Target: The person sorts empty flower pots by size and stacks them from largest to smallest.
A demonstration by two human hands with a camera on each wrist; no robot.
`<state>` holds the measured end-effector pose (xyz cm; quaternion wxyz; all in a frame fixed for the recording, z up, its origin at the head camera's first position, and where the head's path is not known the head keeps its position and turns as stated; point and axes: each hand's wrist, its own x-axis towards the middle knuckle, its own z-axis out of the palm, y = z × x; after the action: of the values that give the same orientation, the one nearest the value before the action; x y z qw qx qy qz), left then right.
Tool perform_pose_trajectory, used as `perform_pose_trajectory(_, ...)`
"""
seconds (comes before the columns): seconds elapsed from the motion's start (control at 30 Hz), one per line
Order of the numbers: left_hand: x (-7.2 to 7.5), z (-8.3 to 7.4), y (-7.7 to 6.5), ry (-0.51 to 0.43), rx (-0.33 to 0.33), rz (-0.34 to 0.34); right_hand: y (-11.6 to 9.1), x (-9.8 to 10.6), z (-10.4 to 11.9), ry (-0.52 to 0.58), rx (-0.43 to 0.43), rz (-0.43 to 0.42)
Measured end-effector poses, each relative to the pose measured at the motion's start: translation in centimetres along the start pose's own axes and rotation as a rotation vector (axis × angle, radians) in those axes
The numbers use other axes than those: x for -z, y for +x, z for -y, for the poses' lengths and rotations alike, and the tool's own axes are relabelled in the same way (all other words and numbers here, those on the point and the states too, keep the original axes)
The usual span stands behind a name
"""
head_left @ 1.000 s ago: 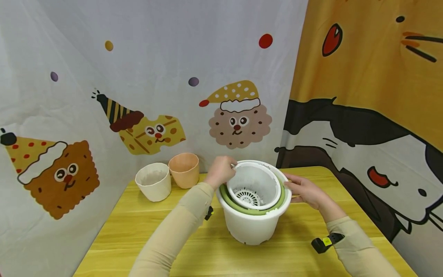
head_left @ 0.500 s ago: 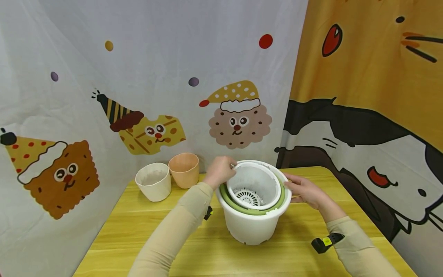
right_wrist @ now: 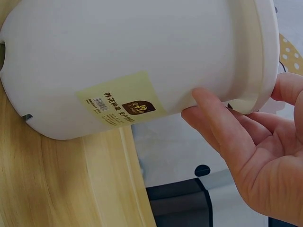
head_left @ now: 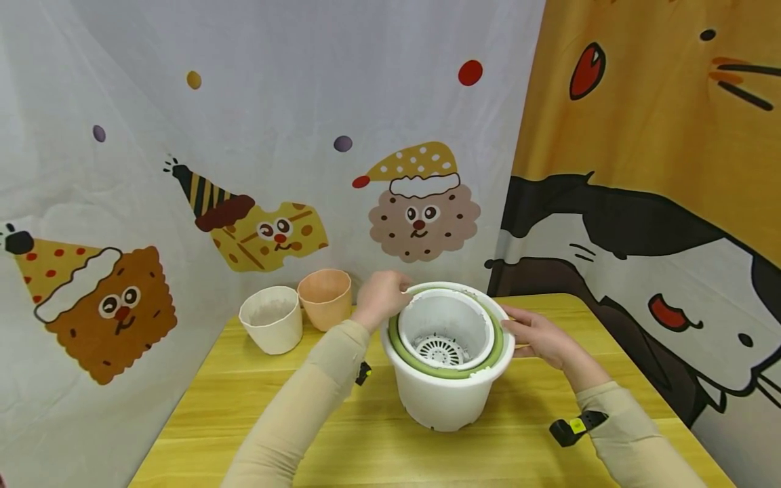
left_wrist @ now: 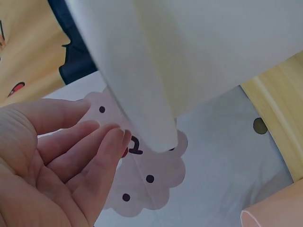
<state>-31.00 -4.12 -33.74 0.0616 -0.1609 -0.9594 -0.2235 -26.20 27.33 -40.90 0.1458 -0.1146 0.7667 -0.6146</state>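
Note:
A large white flowerpot (head_left: 444, 403) stands on the table, with a green pot (head_left: 448, 373) nested in it. Inside that sits a smaller white pot (head_left: 448, 317) with a slotted bottom. My left hand (head_left: 381, 298) hovers at the far left of the rims; in the left wrist view its fingers (left_wrist: 106, 151) are loosely bent, hold nothing and look apart from the pot wall. My right hand (head_left: 545, 339) holds the large pot's right rim, thumb at the top edge and fingers against the outer wall. A yellow label (right_wrist: 123, 101) shows on that wall.
A cream pot (head_left: 272, 324) and a peach pot (head_left: 325, 301) stand at the table's back left. The wooden table (head_left: 244, 413) meets a printed white curtain (head_left: 274, 102) behind and an orange-and-black printed cloth (head_left: 647, 135) at right.
My left hand has let go of the inner white pot's rim and shifted slightly left. The inner pot sits slightly lower, showing more green rim at the back. My right hand has stayed put.

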Motion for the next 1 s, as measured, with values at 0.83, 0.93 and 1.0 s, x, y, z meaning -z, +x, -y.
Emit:
perform_pose_trajectory(0.83, 1.4, 1.9, -1.5, -0.206, -0.008, 0.066, 0.1, 0.0, -0.2, -0.022, -0.015, -0.032)
perform_pose_trajectory(0.93, 1.7, 2.3, -1.7, -0.219, 0.006, 0.067, 0.2, 0.1, -0.2, -0.009, -0.013, -0.024)
perform_pose_trajectory(1.0, 1.8, 2.6, -1.9, -0.232, 0.018, 0.067, 0.1, 0.1, -0.3, -0.007, -0.013, -0.023)
